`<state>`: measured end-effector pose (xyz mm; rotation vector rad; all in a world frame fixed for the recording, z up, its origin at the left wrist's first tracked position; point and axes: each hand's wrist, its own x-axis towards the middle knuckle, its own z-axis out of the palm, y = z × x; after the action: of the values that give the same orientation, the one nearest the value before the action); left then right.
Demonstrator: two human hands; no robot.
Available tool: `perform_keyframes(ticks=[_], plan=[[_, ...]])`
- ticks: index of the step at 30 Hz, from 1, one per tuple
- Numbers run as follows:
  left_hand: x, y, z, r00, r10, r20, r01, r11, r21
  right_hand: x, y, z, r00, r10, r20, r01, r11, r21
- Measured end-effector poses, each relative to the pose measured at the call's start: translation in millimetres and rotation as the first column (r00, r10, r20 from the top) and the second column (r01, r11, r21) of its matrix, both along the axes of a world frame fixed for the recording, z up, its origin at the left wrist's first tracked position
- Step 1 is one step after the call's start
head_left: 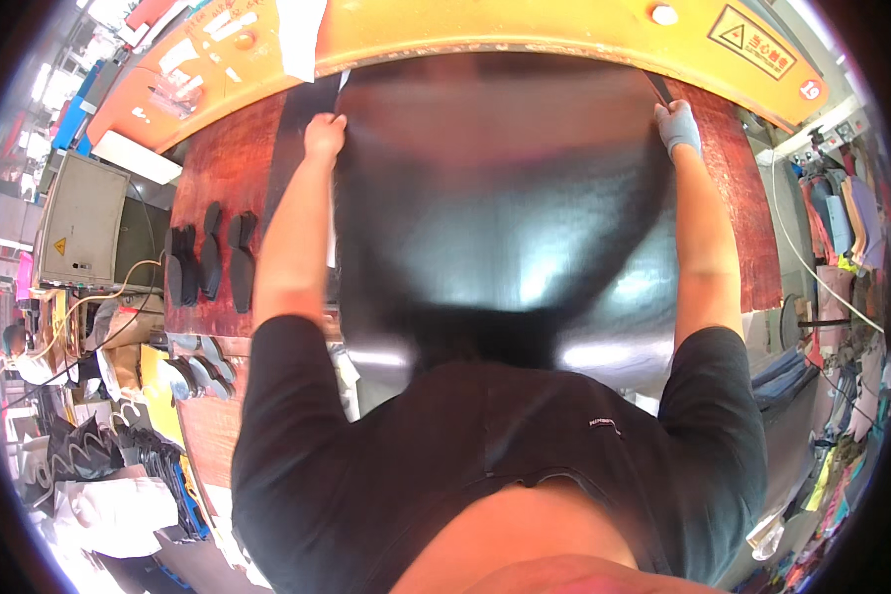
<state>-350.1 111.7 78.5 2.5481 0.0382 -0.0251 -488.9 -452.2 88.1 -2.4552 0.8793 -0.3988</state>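
One bare left hand [325, 136] and gloved right hand [677, 127] grip the black sheet [510, 198] by opposite edges — apparently to hold it straight — with dark sole-shaped pieces [241, 262] to its left.

one bare grip [325, 136], one gloved grip [677, 129]; one black sheet [505, 218], one orange beam [544, 30], two warning triangles [733, 36] [60, 246]
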Motion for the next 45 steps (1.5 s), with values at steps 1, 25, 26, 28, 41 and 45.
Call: perform_keyframes(ticks=[1,25,26,28,41,45], plan=[[22.4,-9.6,-5.7,0.972,0.066,0.225,-0.058,0.997,-0.041,9.1,-4.1,-8.6,1.000,0.017,0.026,-0.015,0.997,-0.074],[-165.9,79.4,-81.3,0.938,-0.159,-0.308,-0.056,0.807,-0.588,-198.4,5.7,-92.1,0.970,0.244,-0.005,-0.242,0.962,0.129],[-168.5,78.7,-77.0,0.938,-0.144,-0.316,-0.050,0.843,-0.535,-200.2,8.3,-89.8,0.966,0.259,0.003,-0.248,0.923,0.293],[-178.9,75.6,-71.3,0.963,-0.107,-0.249,-0.021,0.886,-0.463,-206.5,12.3,-87.7,0.970,0.236,0.050,-0.239,0.909,0.342],[-258.0,66.8,-59.7,0.993,0.112,-0.036,-0.116,0.886,-0.448,-224.4,31.0,-70.7,0.970,0.155,0.186,-0.195,0.955,0.222],[-184.7,33.7,-37.3,0.951,0.008,0.309,0.045,0.986,-0.163,-134.9,11.5,-41.1,0.975,0.217,0.038,-0.205,0.959,-0.197]])
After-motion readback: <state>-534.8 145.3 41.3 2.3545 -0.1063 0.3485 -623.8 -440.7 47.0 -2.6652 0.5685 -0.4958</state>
